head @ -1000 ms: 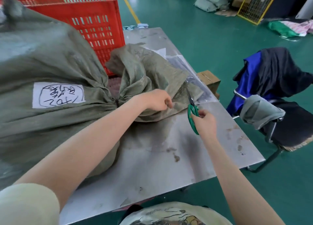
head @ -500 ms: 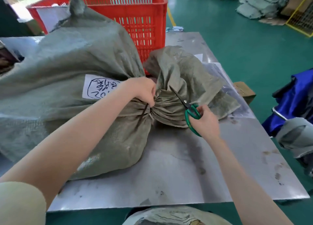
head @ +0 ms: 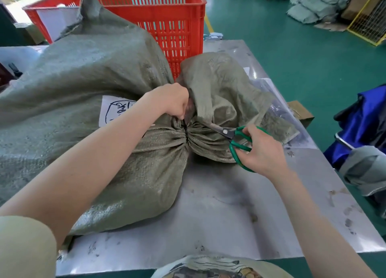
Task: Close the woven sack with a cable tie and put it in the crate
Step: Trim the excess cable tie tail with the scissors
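Note:
A big grey-green woven sack (head: pixel 87 93) lies on the steel table (head: pixel 219 215), its neck bunched tight by a black cable tie (head: pixel 186 134). A white handwritten label (head: pixel 113 111) is stuck on its side. My left hand (head: pixel 170 102) pinches the tie's loose end just above the bunched neck. My right hand (head: pixel 261 150) grips green-handled scissors (head: pixel 234 138), whose blades point left toward the tie across the sack's floppy top. The red plastic crate (head: pixel 167 20) stands behind the sack.
Clear plastic sheeting (head: pixel 277 112) lies under the sack's top at the table's right edge. A chair draped with blue and dark clothing (head: pixel 359 127) stands to the right. A small cardboard box (head: pixel 300 112) sits below the table edge. More sacks (head: pixel 313 6) are piled far back.
My left hand moved from the sack's floppy top to the cable tie's end. My right hand brought the scissors closer to the tied neck. My view shifted left.

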A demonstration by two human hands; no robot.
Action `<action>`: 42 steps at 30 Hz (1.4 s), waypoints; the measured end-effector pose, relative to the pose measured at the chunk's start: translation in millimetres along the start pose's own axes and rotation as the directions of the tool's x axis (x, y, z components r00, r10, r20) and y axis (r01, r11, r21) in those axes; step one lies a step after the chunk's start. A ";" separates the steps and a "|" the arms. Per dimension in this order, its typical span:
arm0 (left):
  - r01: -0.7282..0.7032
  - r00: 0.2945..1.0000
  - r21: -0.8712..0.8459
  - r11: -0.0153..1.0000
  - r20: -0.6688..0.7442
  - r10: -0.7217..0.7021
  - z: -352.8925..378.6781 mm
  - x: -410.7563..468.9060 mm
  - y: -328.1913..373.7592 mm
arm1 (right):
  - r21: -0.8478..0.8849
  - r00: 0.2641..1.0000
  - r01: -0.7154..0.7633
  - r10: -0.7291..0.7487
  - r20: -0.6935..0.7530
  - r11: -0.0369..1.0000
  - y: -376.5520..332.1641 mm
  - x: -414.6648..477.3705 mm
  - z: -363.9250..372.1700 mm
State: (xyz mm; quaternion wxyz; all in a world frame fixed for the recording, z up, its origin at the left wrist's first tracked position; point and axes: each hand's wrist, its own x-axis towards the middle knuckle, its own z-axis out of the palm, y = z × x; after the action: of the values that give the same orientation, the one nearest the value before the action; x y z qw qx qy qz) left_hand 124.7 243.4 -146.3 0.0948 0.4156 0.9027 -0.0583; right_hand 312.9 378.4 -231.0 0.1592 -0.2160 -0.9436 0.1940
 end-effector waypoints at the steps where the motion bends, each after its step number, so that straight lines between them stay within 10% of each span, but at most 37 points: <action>1: -0.007 1.000 -0.005 1.000 0.000 0.007 0.5 0.3 -0.9 | -0.019 1.000 -0.002 0.002 -0.021 1.000 0.0 1.3 -1.0; 7: -0.059 0.998 -0.043 0.997 0.025 0.060 2.8 5.0 -1.9 | 0.109 0.967 -0.079 0.102 -0.234 0.991 6.9 -5.7 -8.7; 18: -0.107 0.993 -0.074 0.991 -0.052 0.104 -2.1 0.8 -9.5 | -0.093 0.993 0.077 -0.068 0.096 0.993 -5.0 16.6 10.1; 42: -0.128 0.987 -0.018 0.992 -0.101 0.125 -4.2 13.4 -2.5 | -0.177 0.922 0.353 -0.310 0.232 0.919 -5.5 67.1 -4.3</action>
State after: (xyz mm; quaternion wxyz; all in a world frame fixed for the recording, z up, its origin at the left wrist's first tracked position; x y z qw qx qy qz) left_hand 113.8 252.4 -145.1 0.0582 0.4734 0.8787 -0.0200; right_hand 255.2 406.6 -210.3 0.0705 -0.0476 -0.9931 0.0812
